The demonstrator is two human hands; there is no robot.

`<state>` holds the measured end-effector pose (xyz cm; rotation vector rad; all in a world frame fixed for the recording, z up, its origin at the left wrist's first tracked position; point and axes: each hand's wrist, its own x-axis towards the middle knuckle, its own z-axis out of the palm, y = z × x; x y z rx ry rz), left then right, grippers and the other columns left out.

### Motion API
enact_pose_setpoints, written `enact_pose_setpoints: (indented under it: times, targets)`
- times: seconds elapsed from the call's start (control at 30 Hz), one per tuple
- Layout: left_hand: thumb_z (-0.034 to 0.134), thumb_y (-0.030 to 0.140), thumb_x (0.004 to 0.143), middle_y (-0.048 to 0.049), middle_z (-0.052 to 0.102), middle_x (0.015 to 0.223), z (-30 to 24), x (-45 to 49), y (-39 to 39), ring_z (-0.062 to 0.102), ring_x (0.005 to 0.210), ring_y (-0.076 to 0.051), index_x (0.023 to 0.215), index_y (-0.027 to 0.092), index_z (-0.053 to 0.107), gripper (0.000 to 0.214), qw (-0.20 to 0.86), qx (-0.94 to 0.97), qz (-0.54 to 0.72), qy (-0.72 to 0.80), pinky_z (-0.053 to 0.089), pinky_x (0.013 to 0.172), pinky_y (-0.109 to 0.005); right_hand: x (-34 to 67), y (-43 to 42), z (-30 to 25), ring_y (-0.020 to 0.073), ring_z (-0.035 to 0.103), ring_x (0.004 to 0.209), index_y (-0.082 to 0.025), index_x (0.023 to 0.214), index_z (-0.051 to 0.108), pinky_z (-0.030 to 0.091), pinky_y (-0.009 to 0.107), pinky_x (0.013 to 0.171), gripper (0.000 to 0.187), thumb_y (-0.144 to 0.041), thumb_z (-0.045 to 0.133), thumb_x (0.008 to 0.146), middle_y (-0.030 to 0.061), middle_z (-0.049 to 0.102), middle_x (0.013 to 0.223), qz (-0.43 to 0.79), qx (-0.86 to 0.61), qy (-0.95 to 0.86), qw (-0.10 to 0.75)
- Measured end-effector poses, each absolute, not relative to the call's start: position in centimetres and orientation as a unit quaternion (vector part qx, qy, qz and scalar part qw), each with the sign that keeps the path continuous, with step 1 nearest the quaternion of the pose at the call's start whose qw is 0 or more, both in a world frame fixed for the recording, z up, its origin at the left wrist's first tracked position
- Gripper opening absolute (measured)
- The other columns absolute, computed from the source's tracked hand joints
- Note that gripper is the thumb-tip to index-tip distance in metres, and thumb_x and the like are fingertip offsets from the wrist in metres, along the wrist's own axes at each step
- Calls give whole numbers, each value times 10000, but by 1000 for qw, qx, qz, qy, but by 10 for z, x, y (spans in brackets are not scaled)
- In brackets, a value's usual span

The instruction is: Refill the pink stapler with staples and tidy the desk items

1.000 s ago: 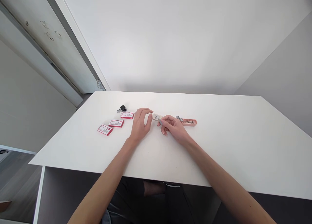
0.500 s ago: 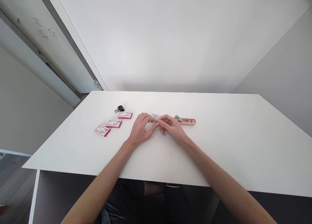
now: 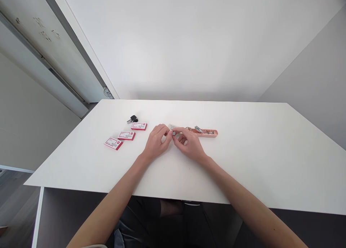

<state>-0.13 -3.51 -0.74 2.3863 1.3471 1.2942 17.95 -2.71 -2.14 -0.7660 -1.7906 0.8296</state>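
Pinching with thumb and fingertips at the left grip (image 3: 157, 140); pinching likewise at the right grip (image 3: 190, 144), tips meeting those of the left. Caught between both, a small grey piece (image 3: 173, 133), too covered to identify. A second ago, held only in the right grip, with the left spread and apart; now under two-handed control, suggesting fine work on the piece rather than simple carrying.

Just beyond the joined fingertips, partly hidden, a pale printed box (image 3: 172, 126). Right of and slightly beyond the right grip, a long pink case (image 3: 212, 134), open and holding small metal items, with a silver clipper-like tool (image 3: 198, 129) lying across it. Showing more at its left end than half a second ago, past the right knuckles.

Farther out, left of the left grip, a row of three red-and-white boxes (image 3: 126, 135), lying flat and apart. Beyond the farthest box, a black key (image 3: 133, 118). Under everything, the white desk (image 3: 248, 150).
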Motion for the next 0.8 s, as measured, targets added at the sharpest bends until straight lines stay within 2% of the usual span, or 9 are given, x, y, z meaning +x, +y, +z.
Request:
enact_pose_setpoints:
  times: [0.13,0.2,0.33,0.43,0.57,0.67,0.8]
  targets:
    - [430,295,1083,-9,567,744,-8,-2,-35,526,740,-184,808,237,475,285,52,788,415,451,446,730,-368,180,-26,-23,143,622,602,-260,1096,693,536,309,558,165,-383,610,1023,28,732,907,292,-324,-743,508]
    - [421,293,1085,-23,591,790,-8,-2,-35,540,781,-193,840,236,500,263,28,785,420,454,455,758,-377,181,-25,-22,140,623,586,-258,1083,695,531,310,561,173,-401,614,1030,24,731,895,278,-332,-740,514]
    - [443,277,1078,-90,661,1135,-7,-3,-34,573,1045,-231,1079,228,594,159,-36,758,440,481,474,937,-430,183,-24,-21,134,625,598,-257,1084,687,525,306,571,172,-406,618,1032,20,728,919,249,-356,-729,530]
    - [484,277,1073,-82,656,1305,-7,-3,-32,552,1192,-245,1225,248,613,201,-38,764,421,487,450,1049,-456,184,-24,-22,139,635,630,-257,1087,686,519,306,581,161,-393,617,1035,17,721,915,221,-365,-724,542]
    - [520,300,1069,-49,710,1275,-10,-4,-30,571,1211,-243,1270,264,626,230,-15,786,387,482,446,1073,-454,192,-22,-23,157,658,685,-254,1074,695,513,307,586,178,-410,622,1032,30,723,913,186,-379,-717,554]
    - [559,345,1055,-59,722,1264,-11,-5,-29,587,1207,-254,1278,255,628,251,-7,784,378,492,449,1071,-465,208,-17,-19,161,662,697,-256,1048,716,512,309,595,214,-440,607,1035,44,725,920,142,-411,-710,553]
    - [602,379,1033,-63,729,1241,-13,-7,-29,591,1200,-259,1264,252,645,267,9,789,372,489,465,1055,-466,244,-1,-10,196,669,781,-271,1060,732,545,340,622,225,-456,610,1023,75,732,1020,122,-437,-702,549]
